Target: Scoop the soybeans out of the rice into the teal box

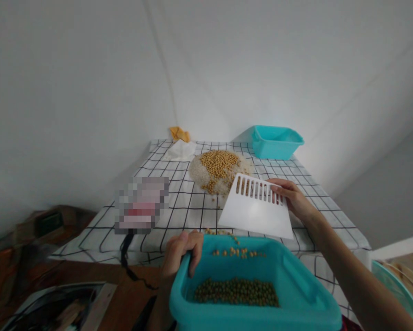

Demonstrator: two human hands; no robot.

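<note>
My left hand (pixel 182 255) grips the near-left rim of a turquoise plastic tub (pixel 296 294) that I hold at the table's front edge; the fingers curl over the rim. Soybeans (pixel 235 292) lie in the tub's bottom and a few sit on its far wall. My right hand (pixel 292 197) holds a white slotted plastic scoop (pixel 256 209) by its upper right corner, tilted just above the tub's far rim. Behind the scoop a mound of white rice topped with soybeans (pixel 218 168) rests on the checked tablecloth (pixel 189 209).
A second turquoise tub (pixel 277 141) stands at the far right of the table. A white cloth (pixel 180 151) and an orange scrap (pixel 179 134) lie at the back. A blurred-out pink object (pixel 141 204) sits left of centre. White walls close in behind.
</note>
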